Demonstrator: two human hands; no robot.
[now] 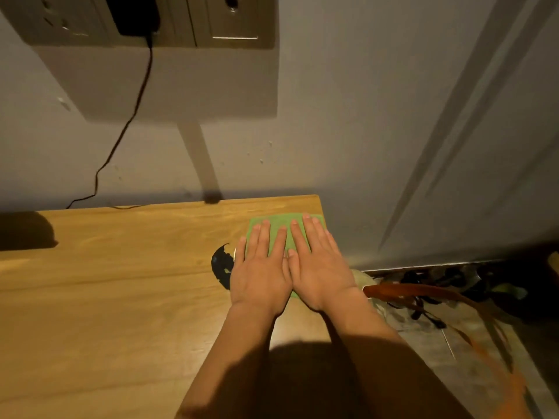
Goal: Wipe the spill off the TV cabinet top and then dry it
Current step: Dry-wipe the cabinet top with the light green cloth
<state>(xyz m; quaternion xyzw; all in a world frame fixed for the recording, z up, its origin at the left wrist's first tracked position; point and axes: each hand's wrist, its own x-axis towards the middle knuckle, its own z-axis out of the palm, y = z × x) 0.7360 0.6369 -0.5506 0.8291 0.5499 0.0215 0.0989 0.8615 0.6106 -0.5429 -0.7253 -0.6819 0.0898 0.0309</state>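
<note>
Both hands flat, side by side | left hand [260, 267] and right hand [320, 261] press a green cloth [276, 228], fingers spread, gripping nothing | cloth at cabinet top's [121, 282] far right corner | dark spill [222, 264] just left of left hand

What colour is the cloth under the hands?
Green; the cloth shows plainly in the head view, flat on the wooden cabinet top.

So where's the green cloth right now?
The green cloth lies flat at the far right corner of the wooden cabinet top, pressed under the left hand and right hand.
</note>
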